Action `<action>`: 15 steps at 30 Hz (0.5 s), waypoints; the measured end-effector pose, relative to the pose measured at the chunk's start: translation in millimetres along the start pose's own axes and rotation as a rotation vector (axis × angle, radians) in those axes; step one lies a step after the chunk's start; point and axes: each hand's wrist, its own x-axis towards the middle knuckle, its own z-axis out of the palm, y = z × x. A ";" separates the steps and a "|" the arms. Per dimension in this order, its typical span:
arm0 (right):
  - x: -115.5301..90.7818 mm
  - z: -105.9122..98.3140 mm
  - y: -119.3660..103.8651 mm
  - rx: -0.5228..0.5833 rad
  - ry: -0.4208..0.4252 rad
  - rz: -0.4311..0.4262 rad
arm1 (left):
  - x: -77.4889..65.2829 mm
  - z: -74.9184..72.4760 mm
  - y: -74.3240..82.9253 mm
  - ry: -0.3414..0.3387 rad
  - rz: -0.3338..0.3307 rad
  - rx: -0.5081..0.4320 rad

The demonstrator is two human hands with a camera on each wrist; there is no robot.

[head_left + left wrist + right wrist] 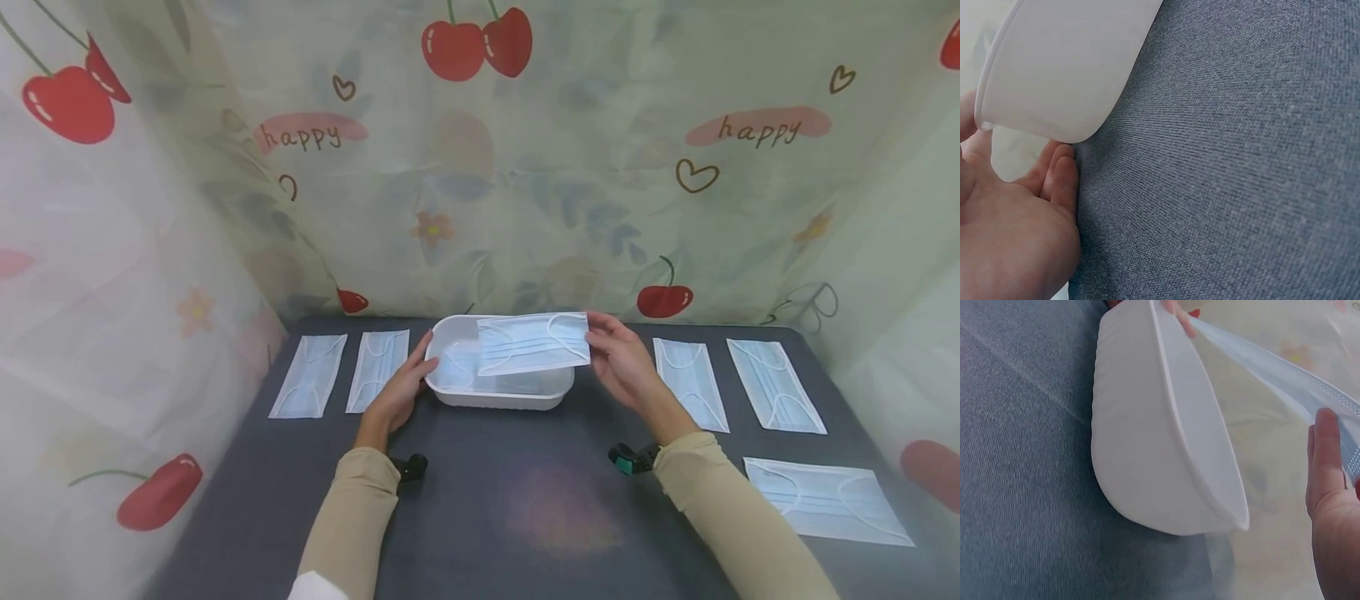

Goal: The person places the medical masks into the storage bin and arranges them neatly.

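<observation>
A white plastic tub (498, 401) stands toward the far edge of the dark table. My left hand (400, 387) grips its left end, thumb at the rim and other fingers outside; the left wrist view shows those fingers beside the tub wall (1060, 69). With my right hand (624, 363) I pinch the right end of a pale blue face mask (525, 343), held flat and slightly tilted above the tub's opening. The right wrist view shows the mask (1272, 369) stretching past the rim. A pale bluish patch, possibly another mask, shows inside the tub.
Two masks lie left of the tub, an outer mask (308, 377) and an inner mask (377, 367). On the right lie an inner mask (691, 383), an outer mask (776, 385) and a nearer sideways mask (828, 500). A printed curtain (480, 192) surrounds the table (495, 500).
</observation>
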 end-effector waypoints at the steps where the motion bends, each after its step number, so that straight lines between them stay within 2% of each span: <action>1: 1.9 1.9 1.4 -0.005 0.001 0.001 | -0.3 0.1 -0.2 0.001 0.000 -0.001; 15: 21.1 27.4 17.0 -0.009 0.028 0.059 | 0.9 -1.8 -3.5 -0.019 0.025 -0.003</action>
